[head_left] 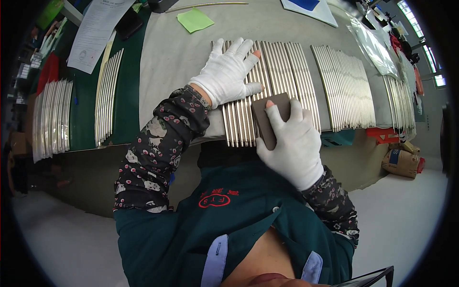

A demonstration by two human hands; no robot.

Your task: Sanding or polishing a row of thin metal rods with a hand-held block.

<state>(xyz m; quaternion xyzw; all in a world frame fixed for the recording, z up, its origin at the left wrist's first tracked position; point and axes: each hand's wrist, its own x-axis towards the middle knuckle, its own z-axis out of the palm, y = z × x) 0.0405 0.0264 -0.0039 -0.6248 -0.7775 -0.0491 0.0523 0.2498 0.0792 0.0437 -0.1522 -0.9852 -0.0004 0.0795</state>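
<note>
A row of slim, shiny metal rods (296,71) lies side by side on the grey cloth in front of me, their near ends at the table's edge. My left hand (225,71), in a white glove with some bare fingertips, rests on the left part of this row with its fingers spread. In my right hand (297,146), also gloved in white, is a brown-grey sanding block (264,119). The block sits over the near half of the rods and hides part of them. My right fingers wrap round its right side and top.
More rods (344,88) lie to the right, with another bunch (400,105) beyond under clear plastic (375,45). On the left stand a narrow row of rods (109,95) and a wrapped bundle (52,119). A green note (195,20), a printed sheet (98,33) and a single rod (210,5) lie farther back.
</note>
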